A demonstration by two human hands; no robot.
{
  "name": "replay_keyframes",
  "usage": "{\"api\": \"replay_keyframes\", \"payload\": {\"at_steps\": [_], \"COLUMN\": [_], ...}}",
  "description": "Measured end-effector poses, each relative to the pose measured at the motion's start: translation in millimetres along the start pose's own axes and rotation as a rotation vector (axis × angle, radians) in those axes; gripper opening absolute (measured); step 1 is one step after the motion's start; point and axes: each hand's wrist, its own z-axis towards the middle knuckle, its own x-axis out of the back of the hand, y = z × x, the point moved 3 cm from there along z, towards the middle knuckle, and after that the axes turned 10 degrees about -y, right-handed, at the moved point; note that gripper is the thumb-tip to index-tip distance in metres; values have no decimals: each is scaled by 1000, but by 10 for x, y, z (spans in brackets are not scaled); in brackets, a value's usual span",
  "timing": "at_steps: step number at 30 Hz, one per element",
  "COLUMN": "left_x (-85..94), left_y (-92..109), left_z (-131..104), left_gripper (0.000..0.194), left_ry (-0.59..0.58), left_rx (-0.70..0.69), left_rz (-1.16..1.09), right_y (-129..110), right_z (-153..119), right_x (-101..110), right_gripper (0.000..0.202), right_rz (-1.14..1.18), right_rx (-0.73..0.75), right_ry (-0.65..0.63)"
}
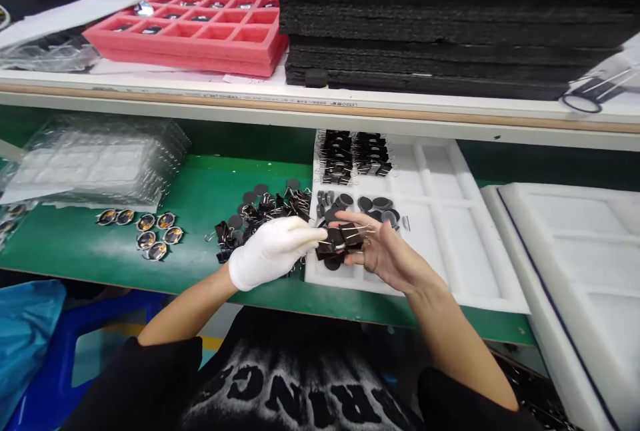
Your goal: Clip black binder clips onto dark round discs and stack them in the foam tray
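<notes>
the left hand [273, 254], in a white glove, and the bare right hand [380, 254] meet over the near left corner of a white foam tray [450, 231]. between them sits a small black binder clip [336, 239] with thin wire handles. the gloved fingertips pinch it from the left, and the right fingers curl around it from the other side, so most of the clip is covered and its exact shape is hard to make out. both hands are closed on it.

just left of the tray, a loose pile of clips [265, 211] and black discs lies on the green mat [200, 184], partly hidden behind the glove. more discs [373, 204] and a neat block of clips [355, 151] fill the tray's far pockets. shiny oval badges [150, 231] lie further left, near a blurry stack of clear plastic trays [100, 158]. on the shelf above, a pink foam tray [200, 31] and black foam sheets [450, 18] are cut off at the top edge.
</notes>
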Motion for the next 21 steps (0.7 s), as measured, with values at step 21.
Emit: {"api": "replay_keyframes", "payload": {"at_steps": [21], "left_x": [86], "left_y": [-138], "left_z": [-194], "left_gripper": [32], "left_ry": [-37], "left_rx": [122], "left_rz": [285], "right_y": [-768], "right_z": [415], "right_x": [1995], "right_gripper": [39], "right_rz": [-1254], "right_rx": [275], "right_ry": [488]}}
